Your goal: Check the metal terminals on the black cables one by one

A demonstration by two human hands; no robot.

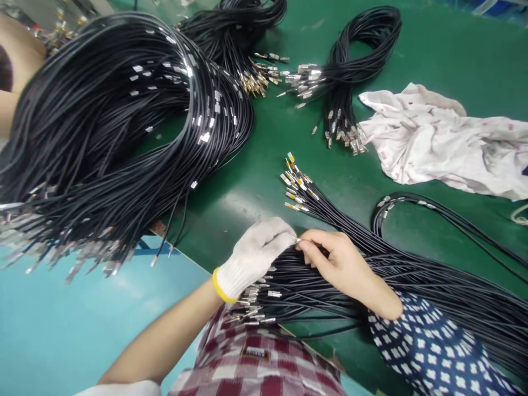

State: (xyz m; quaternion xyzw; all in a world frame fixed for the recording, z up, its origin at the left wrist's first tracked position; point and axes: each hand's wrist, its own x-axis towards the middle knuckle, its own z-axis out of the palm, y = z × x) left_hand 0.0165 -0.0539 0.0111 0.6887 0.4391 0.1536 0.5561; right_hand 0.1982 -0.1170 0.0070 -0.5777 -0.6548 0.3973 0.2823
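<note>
My left hand (262, 250), in a white knit glove with a yellow cuff, is closed with its fingertips at the small metal end (296, 239) of a black cable. From the other side, my bare right hand (330, 256) pinches the same cable between thumb and forefinger, just behind that end. The rest of this cable is hidden under my right hand. Below both hands lies a wide spread of black cables (322, 289), with silver connectors towards my body. Another group of cables (330, 212) with silver and yellow-marked ends fans out just beyond.
A large looped bundle of black cables (111, 99) hangs over the left edge of the green table (243, 192). Smaller coiled bundles (371, 41) lie at the back. A crumpled white cloth (445, 143) is at right. Another person's arm (18, 66) shows at far left.
</note>
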